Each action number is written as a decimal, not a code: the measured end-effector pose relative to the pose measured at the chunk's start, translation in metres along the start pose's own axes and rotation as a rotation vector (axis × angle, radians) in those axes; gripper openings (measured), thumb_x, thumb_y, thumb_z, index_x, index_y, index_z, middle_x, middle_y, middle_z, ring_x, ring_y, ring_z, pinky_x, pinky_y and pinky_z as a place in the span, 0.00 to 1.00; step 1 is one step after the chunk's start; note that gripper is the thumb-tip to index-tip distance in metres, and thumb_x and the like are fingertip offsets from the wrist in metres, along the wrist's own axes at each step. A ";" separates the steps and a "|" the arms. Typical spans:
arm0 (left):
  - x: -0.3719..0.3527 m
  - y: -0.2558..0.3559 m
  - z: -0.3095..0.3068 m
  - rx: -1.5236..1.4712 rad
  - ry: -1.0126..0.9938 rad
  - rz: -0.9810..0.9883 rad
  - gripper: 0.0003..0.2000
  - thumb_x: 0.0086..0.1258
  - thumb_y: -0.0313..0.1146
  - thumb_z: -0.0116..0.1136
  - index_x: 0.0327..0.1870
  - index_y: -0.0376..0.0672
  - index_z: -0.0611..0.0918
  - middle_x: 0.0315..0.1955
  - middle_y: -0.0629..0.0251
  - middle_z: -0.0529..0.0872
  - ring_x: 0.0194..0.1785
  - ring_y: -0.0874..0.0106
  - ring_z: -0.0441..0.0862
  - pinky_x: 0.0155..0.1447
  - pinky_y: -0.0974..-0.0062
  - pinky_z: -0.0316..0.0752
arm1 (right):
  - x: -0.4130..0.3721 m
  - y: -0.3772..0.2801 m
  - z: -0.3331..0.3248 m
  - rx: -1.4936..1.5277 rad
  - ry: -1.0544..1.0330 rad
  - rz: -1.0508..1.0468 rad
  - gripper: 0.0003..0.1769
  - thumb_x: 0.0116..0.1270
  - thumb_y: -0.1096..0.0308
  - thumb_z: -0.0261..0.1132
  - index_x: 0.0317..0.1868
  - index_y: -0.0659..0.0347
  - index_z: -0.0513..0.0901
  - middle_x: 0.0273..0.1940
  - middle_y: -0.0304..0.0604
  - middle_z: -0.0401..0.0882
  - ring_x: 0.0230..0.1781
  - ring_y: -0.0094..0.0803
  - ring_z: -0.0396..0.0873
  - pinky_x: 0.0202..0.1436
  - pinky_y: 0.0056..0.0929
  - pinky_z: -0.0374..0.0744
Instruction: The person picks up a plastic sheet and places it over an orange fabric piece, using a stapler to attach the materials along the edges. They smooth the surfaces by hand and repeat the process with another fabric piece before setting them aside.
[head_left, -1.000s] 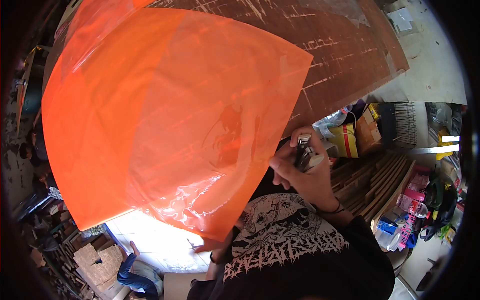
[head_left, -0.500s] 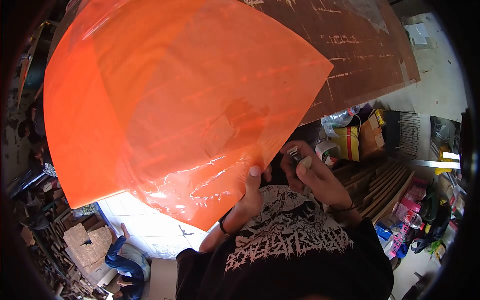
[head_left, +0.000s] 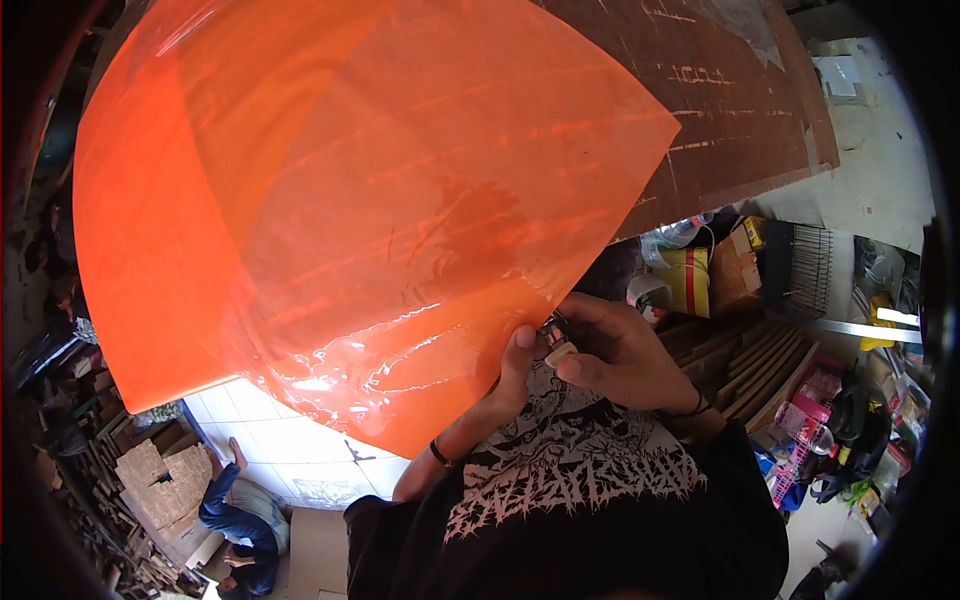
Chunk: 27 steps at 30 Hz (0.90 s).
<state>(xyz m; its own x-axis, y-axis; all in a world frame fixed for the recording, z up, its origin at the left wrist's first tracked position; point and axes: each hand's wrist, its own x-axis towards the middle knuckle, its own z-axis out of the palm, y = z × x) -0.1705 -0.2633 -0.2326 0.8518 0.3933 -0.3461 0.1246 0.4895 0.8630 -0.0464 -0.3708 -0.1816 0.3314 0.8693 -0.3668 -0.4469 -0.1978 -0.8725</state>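
A large glossy orange translucent sheet (head_left: 400, 200) spreads over a brown scuffed board (head_left: 740, 120). At the sheet's lower right edge my left hand (head_left: 512, 375) pinches it, with the thumb on top and the fingers mostly hidden beneath. Just to the right, my right hand (head_left: 630, 355) holds a small metal clip-like tool (head_left: 556, 335) between thumb and fingers. The tool's front end is at the sheet's edge, close to my left thumb. Whether it grips the sheet is too small to tell.
Another person (head_left: 245, 520) sits on the floor at the lower left, beside a piece of chipboard (head_left: 165, 480) and piled wood scraps. Wooden strips (head_left: 740, 370), a yellow box (head_left: 685, 282), a wire rack (head_left: 810, 265) and a pink basket (head_left: 795, 450) stand at the right.
My right hand has moved left with the small tool, from a gap beside the sheet to its edge, near my left thumb. The view has shifted slightly.
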 end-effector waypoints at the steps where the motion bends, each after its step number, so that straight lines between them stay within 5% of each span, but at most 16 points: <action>1: 0.001 0.002 0.000 -0.023 -0.010 0.012 0.16 0.77 0.36 0.42 0.59 0.37 0.72 0.45 0.59 0.83 0.46 0.69 0.82 0.52 0.73 0.76 | 0.001 -0.002 0.003 0.010 0.017 -0.007 0.23 0.67 0.71 0.65 0.61 0.67 0.72 0.38 0.33 0.76 0.36 0.14 0.71 0.39 0.18 0.71; 5: 0.006 0.021 -0.004 0.129 -0.147 0.028 0.22 0.77 0.46 0.41 0.58 0.37 0.73 0.45 0.61 0.80 0.48 0.72 0.78 0.51 0.76 0.72 | 0.002 -0.007 0.002 0.026 0.058 0.090 0.20 0.67 0.73 0.64 0.58 0.68 0.74 0.32 0.31 0.75 0.30 0.12 0.69 0.30 0.15 0.67; 10: 0.008 0.020 -0.006 0.162 -0.125 0.102 0.19 0.77 0.42 0.41 0.55 0.36 0.75 0.43 0.62 0.81 0.47 0.71 0.78 0.50 0.76 0.72 | 0.007 -0.007 0.005 0.048 0.091 0.039 0.17 0.66 0.73 0.65 0.55 0.69 0.77 0.30 0.29 0.75 0.27 0.11 0.67 0.27 0.14 0.64; 13: 0.009 -0.001 -0.012 0.231 0.005 0.248 0.12 0.72 0.29 0.49 0.52 0.40 0.79 0.40 0.65 0.86 0.44 0.73 0.82 0.50 0.77 0.75 | 0.009 -0.006 0.001 -0.006 0.077 0.027 0.17 0.65 0.73 0.66 0.53 0.69 0.78 0.31 0.30 0.75 0.28 0.11 0.67 0.28 0.14 0.64; 27: 0.009 0.007 -0.018 0.391 -0.021 0.229 0.11 0.67 0.28 0.54 0.48 0.42 0.82 0.41 0.64 0.86 0.44 0.68 0.83 0.48 0.72 0.77 | 0.016 -0.005 -0.001 -0.061 0.072 -0.028 0.16 0.62 0.75 0.68 0.51 0.68 0.80 0.37 0.30 0.78 0.31 0.12 0.67 0.32 0.15 0.65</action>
<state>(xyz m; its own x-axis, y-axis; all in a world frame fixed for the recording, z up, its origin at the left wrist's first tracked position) -0.1708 -0.2425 -0.2362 0.8892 0.4399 -0.1257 0.1107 0.0595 0.9921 -0.0378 -0.3565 -0.1838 0.4028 0.8406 -0.3621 -0.3858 -0.2028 -0.9000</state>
